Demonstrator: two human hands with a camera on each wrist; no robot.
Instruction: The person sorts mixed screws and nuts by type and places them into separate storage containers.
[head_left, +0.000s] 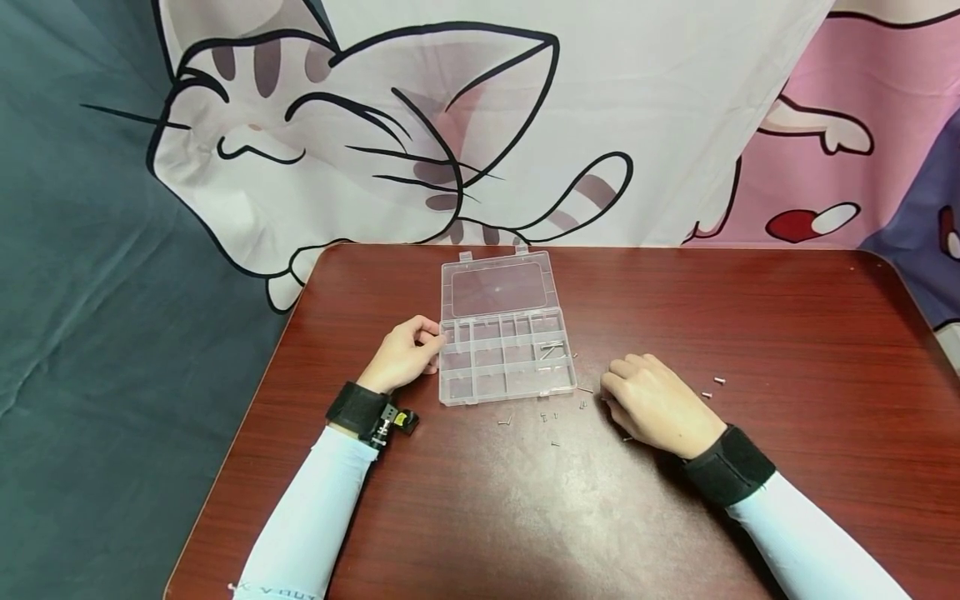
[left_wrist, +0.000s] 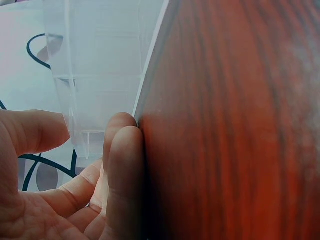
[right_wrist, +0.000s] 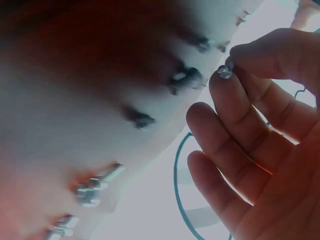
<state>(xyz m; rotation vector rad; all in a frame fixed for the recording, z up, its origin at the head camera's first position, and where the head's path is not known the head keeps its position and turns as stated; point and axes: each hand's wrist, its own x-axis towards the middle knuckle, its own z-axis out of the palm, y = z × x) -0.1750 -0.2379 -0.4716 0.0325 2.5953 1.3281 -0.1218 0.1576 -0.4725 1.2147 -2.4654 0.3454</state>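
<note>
A transparent plastic compartment box [head_left: 487, 357] lies on the table with its lid folded back. My left hand [head_left: 405, 354] holds the box's left edge, the thumb at the rim and fingertips [left_wrist: 122, 125] low against the side by the tabletop. Several thin metal screws [head_left: 551, 347] lie in a compartment at the box's right side. To the right of the box, my right hand [head_left: 663, 404] is low over the table. In the right wrist view, its thumb and fingertips pinch a small shiny screw [right_wrist: 224, 72], mostly hidden by the fingers; the other fingers are loosely bent.
Several loose screws are scattered in front of the box, one short screw [head_left: 555, 443] nearest me. Two more, including a screw [head_left: 720, 381], lie right of my right hand. The brown wooden table [head_left: 787, 333] backs onto a cat-printed curtain [head_left: 675, 108].
</note>
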